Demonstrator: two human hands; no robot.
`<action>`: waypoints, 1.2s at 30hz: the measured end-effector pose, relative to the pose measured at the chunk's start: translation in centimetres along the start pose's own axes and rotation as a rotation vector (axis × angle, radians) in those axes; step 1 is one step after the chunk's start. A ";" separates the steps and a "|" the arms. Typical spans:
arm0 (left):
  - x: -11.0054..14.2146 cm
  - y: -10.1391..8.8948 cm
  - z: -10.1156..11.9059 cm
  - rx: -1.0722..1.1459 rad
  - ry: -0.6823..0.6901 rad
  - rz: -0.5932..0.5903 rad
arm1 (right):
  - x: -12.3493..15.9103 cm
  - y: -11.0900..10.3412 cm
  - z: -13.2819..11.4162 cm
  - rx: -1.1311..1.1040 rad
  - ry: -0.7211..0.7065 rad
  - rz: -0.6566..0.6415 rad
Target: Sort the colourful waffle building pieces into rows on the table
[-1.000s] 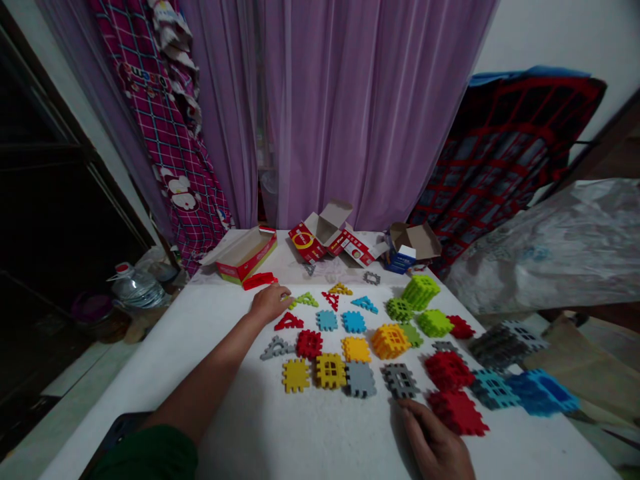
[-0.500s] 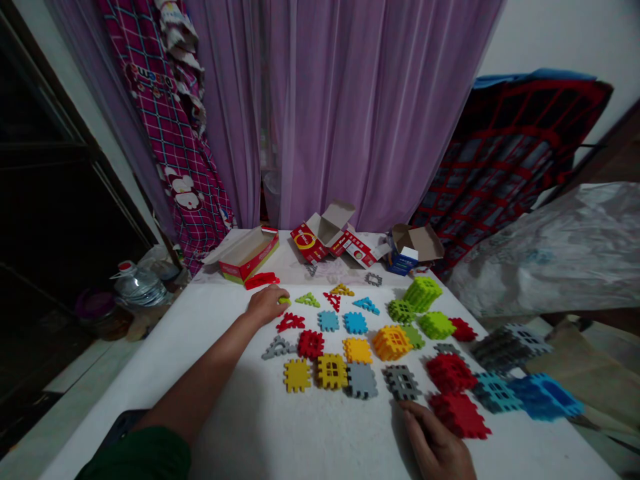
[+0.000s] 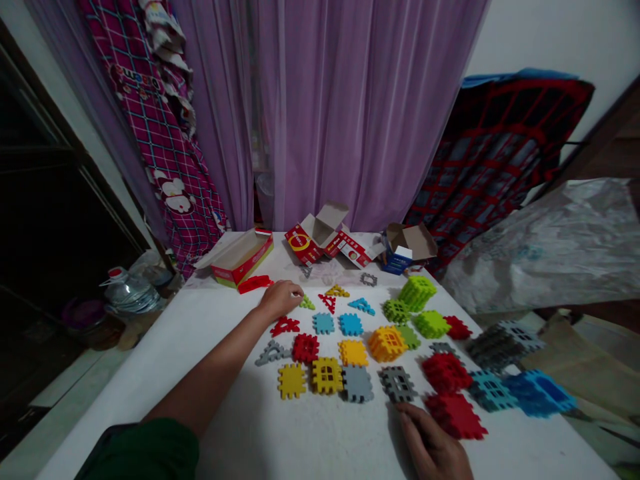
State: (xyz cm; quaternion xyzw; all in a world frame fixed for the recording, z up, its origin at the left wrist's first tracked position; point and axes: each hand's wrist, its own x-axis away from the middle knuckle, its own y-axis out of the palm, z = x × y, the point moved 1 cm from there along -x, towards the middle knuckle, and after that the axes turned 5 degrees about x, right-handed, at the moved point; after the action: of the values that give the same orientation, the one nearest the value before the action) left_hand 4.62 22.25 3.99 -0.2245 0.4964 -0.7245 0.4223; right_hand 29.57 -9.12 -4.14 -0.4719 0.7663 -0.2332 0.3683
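My left hand [image 3: 281, 299] reaches to the far side of the white table, fingers bent and closed over a green triangular block [image 3: 307, 302], partly covering it. A second green piece, seen in these fingers before, is hidden from view. Near the front, my right hand [image 3: 436, 445] rests on the table with nothing visible in it. Its forefinger is stretched toward a dark grey square block [image 3: 397, 385], at its near edge. Red [image 3: 327, 303], yellow [image 3: 337, 291] and blue [image 3: 362, 306] triangular blocks lie to the right of my left hand.
Square blocks lie mid-table, including a yellow window block [image 3: 327, 375]. Stacks of green [image 3: 417, 293], red [image 3: 456, 415] and blue [image 3: 543, 393] blocks stand at the right. Opened cartons [image 3: 245, 258] line the back edge before a purple curtain [image 3: 350, 113].
My left hand has moved right, from beside the green triangular block to over it; the green piece in its fingers no longer shows. My right hand stays put. The view has shifted slightly.
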 end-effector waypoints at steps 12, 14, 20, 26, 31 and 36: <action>-3.1 3.3 6.8 -0.327 0.259 -0.180 | -0.2 -0.1 -0.8 -0.052 0.043 -0.009; -3.3 3.4 6.9 -0.334 0.259 -0.193 | -0.2 -0.1 -0.8 -0.059 0.044 -0.005; -3.3 3.3 6.6 -0.245 0.265 -0.197 | 0.1 0.2 -0.9 -0.087 0.093 0.011; -2.9 3.2 6.6 -0.174 0.253 -0.141 | 0.3 0.7 -0.6 -0.093 0.087 0.051; -2.8 3.6 7.4 -0.235 0.206 -0.173 | 0.2 0.7 -0.4 -0.092 0.063 0.061; -2.6 3.1 6.3 -0.229 0.178 -0.159 | 0.3 0.9 -1.1 -0.119 0.113 0.094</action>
State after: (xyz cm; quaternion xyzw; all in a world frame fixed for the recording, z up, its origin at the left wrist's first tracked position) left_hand 11.89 20.59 4.00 -0.2446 0.5920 -0.7113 0.2896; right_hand 28.14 -9.01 -4.18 -0.4427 0.8196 -0.1961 0.3064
